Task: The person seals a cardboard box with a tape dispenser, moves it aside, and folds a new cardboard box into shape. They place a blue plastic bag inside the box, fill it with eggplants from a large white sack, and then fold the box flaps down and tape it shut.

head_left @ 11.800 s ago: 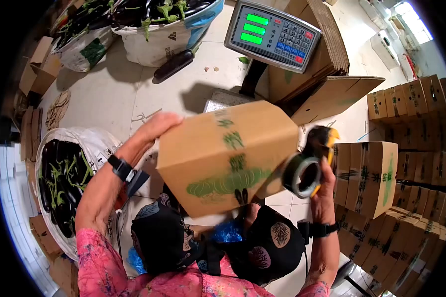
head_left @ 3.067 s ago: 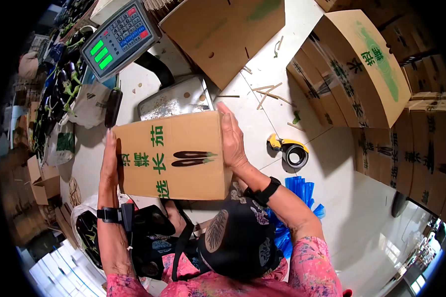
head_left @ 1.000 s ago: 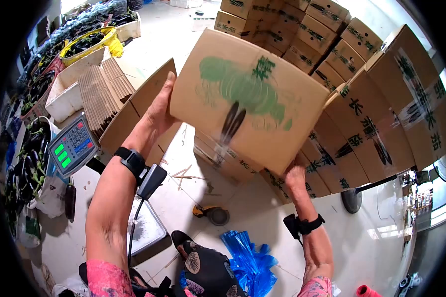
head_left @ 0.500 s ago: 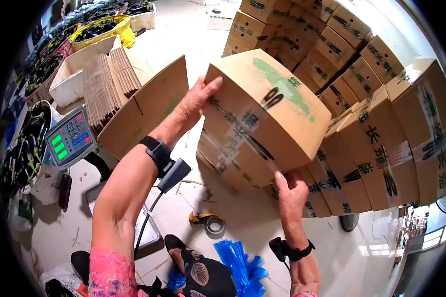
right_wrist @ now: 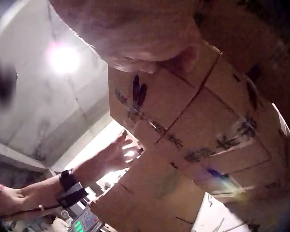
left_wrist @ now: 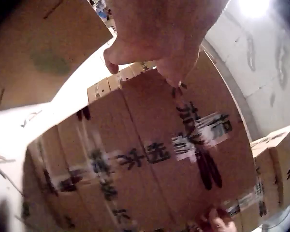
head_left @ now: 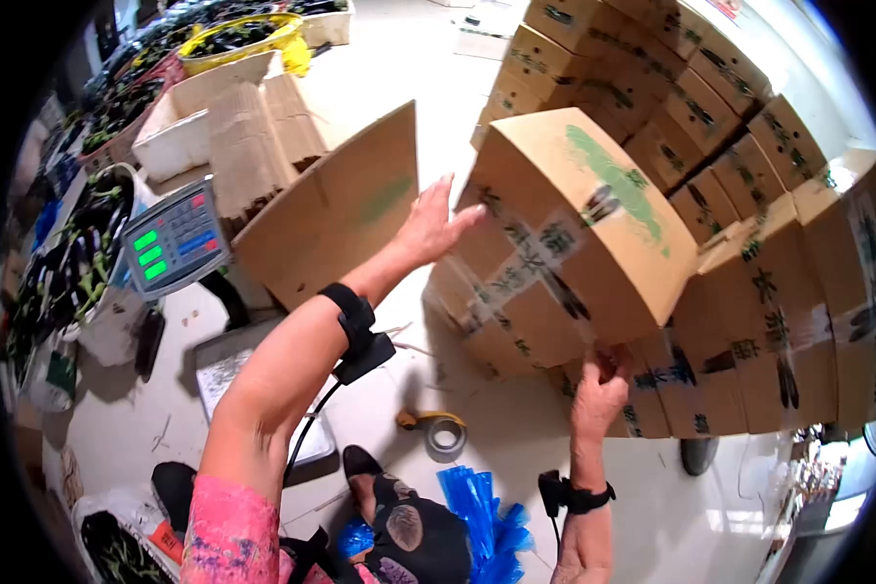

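Brown box (head_left: 569,234) looks perched on other cartons (head_left: 691,389), so why's the left hand (head_left: 433,226) splayed at its edge?

Steadying it, probably. Right hand (head_left: 602,394) curls by the bottom; can't tell if it's gripping.

The head view is bright, its far floor (head_left: 360,88) washed out near white, its fisheye edges curving into black corners. The scale display (head_left: 149,255) glows green. Both wrist views look dimmer, brownish and soft. In the right wrist view, a ceiling light (right_wrist: 64,59) glares, the right hand (right_wrist: 135,36) is shadowed, and faint flare streaks the lower right.
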Tool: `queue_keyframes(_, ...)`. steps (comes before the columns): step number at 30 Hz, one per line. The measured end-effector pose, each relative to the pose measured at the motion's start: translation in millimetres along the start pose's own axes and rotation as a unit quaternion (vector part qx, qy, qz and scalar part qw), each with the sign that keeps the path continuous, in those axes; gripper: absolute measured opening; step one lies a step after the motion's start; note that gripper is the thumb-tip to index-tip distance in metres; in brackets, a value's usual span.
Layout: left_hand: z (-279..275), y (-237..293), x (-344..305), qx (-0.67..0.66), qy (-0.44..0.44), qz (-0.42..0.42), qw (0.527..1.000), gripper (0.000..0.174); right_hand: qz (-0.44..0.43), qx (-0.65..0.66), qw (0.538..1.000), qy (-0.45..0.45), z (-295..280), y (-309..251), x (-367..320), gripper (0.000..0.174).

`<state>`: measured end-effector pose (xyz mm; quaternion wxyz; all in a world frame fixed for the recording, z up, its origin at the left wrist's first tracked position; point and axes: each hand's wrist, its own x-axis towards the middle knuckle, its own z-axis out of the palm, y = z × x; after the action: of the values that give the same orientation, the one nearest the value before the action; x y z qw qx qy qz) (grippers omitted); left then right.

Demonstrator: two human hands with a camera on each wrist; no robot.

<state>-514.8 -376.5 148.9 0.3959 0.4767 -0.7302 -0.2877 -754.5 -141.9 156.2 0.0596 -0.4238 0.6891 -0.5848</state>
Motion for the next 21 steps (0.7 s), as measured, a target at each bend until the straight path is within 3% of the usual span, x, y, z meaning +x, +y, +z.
queue_keyframes(1, -10.6, -11.8, -14.8, 0.027, 0.016, 0.011, 0.999, 0.085, 0.037, -0.026, 0.999, -0.002, -0.7, -14.7, -11.1, 0.026)
queue_keyframes(3, -45.9, -28.8, -51.7, 0.204, -0.004, -0.065, 0.977, 0.08, 0.059, -0.093, 0.991, -0.079, -8.3, -6.1, -33.7, 0.026)
queue_keyframes(7, -129.1, -78.2, -86.4, 0.495, 0.123, 0.017, 0.86, 0.087, 0.168, -0.069, 0.924, -0.336, -26.6, 98.9, -110.9, 0.025)
queue_keyframes(9, -161.9, -95.0, -94.2, 0.517, 0.143, 0.005, 0.844, 0.08, 0.151, -0.088, 0.894, -0.411, -23.7, 124.6, -158.6, 0.023)
queue_keyframes(12, -179.8, -96.7, -80.6, 0.546, 0.023, -0.086, 0.833, 0.061, 0.14, -0.134, 0.846, -0.496, -5.1, 100.8, -197.2, 0.022)
queue_keyframes(16, -156.6, -103.3, -76.4, 0.533, 0.165, -0.009, 0.83, 0.037, 0.085, -0.092, 0.814, -0.568, 25.8, 72.1, -219.9, 0.025)
queue_keyframes(20, -161.8, -66.3, -77.8, 0.524, 0.037, -0.078, 0.847, 0.042, 0.053, -0.064, 0.796, -0.6, 37.7, 54.4, -225.6, 0.028)
queue_keyframes(21, -159.1, -65.5, -81.7, 0.476, 0.063, -0.083, 0.873, 0.04, 0.056, -0.033, 0.807, -0.588, 37.5, 54.7, -229.1, 0.028)
